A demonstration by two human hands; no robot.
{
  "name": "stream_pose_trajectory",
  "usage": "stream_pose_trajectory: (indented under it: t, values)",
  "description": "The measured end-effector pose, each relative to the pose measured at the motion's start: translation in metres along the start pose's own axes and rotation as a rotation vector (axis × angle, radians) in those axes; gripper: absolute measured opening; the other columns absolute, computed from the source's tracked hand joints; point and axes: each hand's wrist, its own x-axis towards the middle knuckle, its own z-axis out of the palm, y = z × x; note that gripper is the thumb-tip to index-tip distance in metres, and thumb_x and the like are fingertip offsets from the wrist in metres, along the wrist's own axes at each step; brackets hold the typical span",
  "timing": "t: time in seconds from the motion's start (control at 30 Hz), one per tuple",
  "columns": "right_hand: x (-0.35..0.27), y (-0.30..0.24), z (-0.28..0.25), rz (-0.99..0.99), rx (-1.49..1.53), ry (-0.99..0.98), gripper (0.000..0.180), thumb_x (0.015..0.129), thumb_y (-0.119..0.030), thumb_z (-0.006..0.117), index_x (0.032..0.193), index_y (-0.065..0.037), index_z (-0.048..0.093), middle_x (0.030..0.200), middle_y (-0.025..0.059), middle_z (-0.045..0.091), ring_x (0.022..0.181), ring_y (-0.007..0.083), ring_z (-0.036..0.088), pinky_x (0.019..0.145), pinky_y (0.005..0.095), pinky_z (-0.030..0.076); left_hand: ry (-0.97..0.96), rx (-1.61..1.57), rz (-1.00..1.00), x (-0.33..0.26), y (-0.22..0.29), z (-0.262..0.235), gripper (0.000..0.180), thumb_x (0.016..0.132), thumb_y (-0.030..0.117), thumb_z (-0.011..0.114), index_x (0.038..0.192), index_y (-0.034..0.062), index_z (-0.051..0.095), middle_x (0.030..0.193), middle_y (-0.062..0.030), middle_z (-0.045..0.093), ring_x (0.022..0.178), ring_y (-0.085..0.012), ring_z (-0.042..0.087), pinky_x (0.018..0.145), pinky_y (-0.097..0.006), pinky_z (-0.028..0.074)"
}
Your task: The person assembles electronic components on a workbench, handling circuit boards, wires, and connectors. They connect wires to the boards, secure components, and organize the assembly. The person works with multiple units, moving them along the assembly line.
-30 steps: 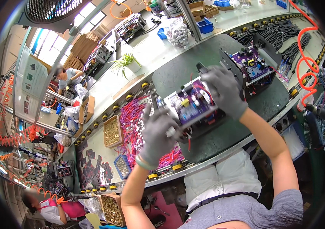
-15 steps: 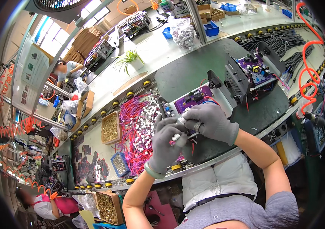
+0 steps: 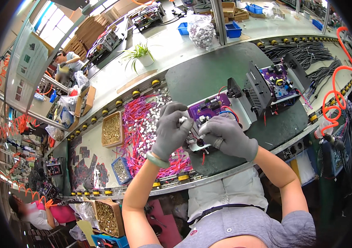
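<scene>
Grey work gloves cover both hands. My left hand is raised beside the left edge of a purple circuit board, its fingers closed on a small white connector. Over the near side of that board, my right hand has thumb and fingertips pinched together; what they grip is hidden. The board lies in an open metal housing with red and blue wires along its right part. Left of my left hand spreads a pile of white connectors on pink and purple wires.
A second housing with a purple board stands to the right. Brass-coloured small parts fill a box; a blue tray sits nearer. Black cables and a coiled orange hose are at the right. Two people work at the left.
My left hand has drawn apart from my right hand, leftward and a little up. My right hand stays over the board's near side, fingers still pinched. The whole view has shifted slightly.
</scene>
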Motion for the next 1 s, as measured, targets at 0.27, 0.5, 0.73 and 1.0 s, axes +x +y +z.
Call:
stream_pose_trajectory:
  t: [0.27, 0.5, 0.73, 1.0]
  values:
    - [0.011, -0.008, 0.004, -0.165, -0.528, -0.289, 0.008, 0.077, -0.016, 0.065, 0.085, -0.015, 0.062, 0.078, 0.0022, 0.062, 0.082, 0.0220, 0.062, 0.093, 0.0410, 0.039, -0.098, 0.012, 0.004, 0.014, -0.009, 0.000, 0.016, 0.077, 0.016, 0.071, 0.082, 0.0001, 0.072, 0.104, -0.0078, 0.067, 0.111, -0.0266, 0.055, 0.099, -0.039, 0.043]
    - [-0.002, -0.002, 0.017, -0.142, -0.537, -0.064, 0.008, 0.077, -0.019, 0.066, 0.081, -0.013, 0.064, 0.085, 0.0039, 0.062, 0.087, 0.0237, 0.062, 0.093, 0.0434, 0.043, -0.031, -0.083, -0.026, 0.007, -0.013, 0.006, 0.009, 0.073, 0.011, 0.071, 0.077, 0.0027, 0.071, 0.102, -0.0072, 0.069, 0.120, -0.0311, 0.052, 0.104, -0.043, 0.040]
    - [-0.001, 0.001, 0.024, -0.198, -0.637, -0.077, 0.007, 0.075, -0.017, 0.062, 0.076, -0.010, 0.061, 0.080, 0.0051, 0.060, 0.088, 0.0243, 0.061, 0.094, 0.0447, 0.043, -0.024, -0.120, -0.049, 0.006, -0.012, 0.008, 0.008, 0.073, 0.012, 0.070, 0.076, 0.0047, 0.071, 0.100, -0.0073, 0.069, 0.121, -0.0319, 0.049, 0.108, -0.044, 0.035]
    - [-0.003, -0.001, 0.026, -0.200, -0.608, -0.059, 0.007, 0.075, -0.017, 0.063, 0.076, -0.011, 0.059, 0.076, 0.0039, 0.057, 0.082, 0.0227, 0.059, 0.093, 0.0426, 0.043, -0.010, -0.178, -0.028, 0.006, -0.009, 0.008, 0.007, 0.073, 0.011, 0.070, 0.074, 0.0044, 0.069, 0.099, -0.0080, 0.068, 0.120, -0.0314, 0.048, 0.108, -0.045, 0.034]
